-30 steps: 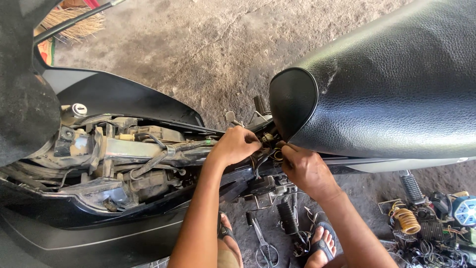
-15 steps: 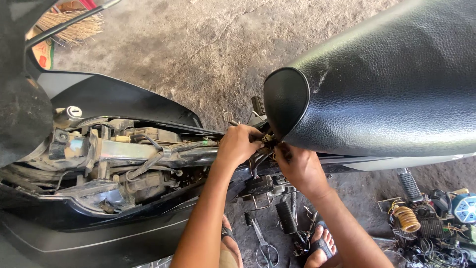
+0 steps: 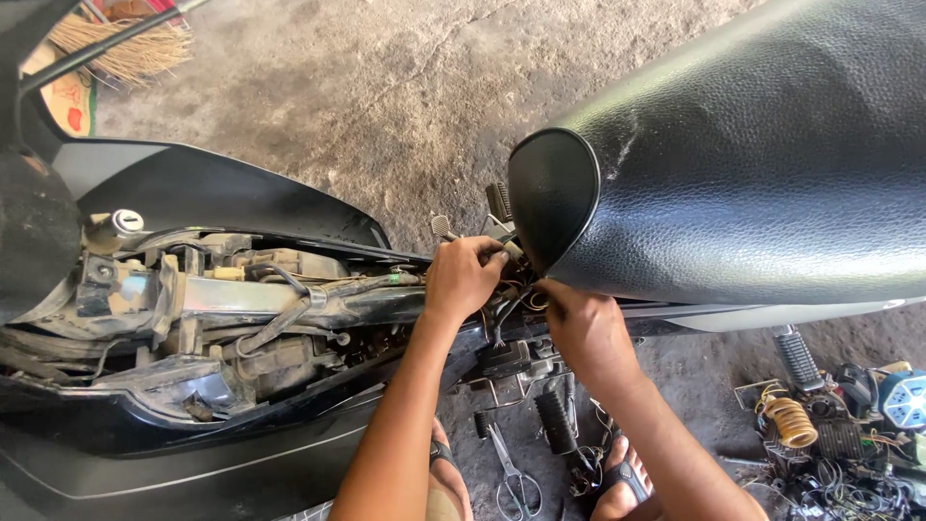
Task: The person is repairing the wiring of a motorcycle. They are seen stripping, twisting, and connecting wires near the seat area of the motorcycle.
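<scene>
I look down on a motorbike with its body panels off, the frame and wiring (image 3: pixel 241 309) bare. A large black seat (image 3: pixel 752 164) fills the right side. My left hand (image 3: pixel 463 278) is closed on a bunch of wires (image 3: pixel 509 307) just under the seat's front tip. My right hand (image 3: pixel 584 328) meets it from the right, fingers pinched on the same wires. What the fingertips hold exactly is hidden by the hands.
Black fairing (image 3: pixel 203 188) curves at left. Scissors (image 3: pixel 511 478) lie on the concrete floor by my sandalled feet (image 3: pixel 617 482). A pile of parts with a yellow coil spring (image 3: pixel 793 420) and a blue piece (image 3: pixel 907 400) sits at lower right. A straw broom (image 3: pixel 121 48) lies top left.
The view drifted slightly left and up. Both hands stayed at the wires under the seat tip, the right hand shifting a little closer to the left.
</scene>
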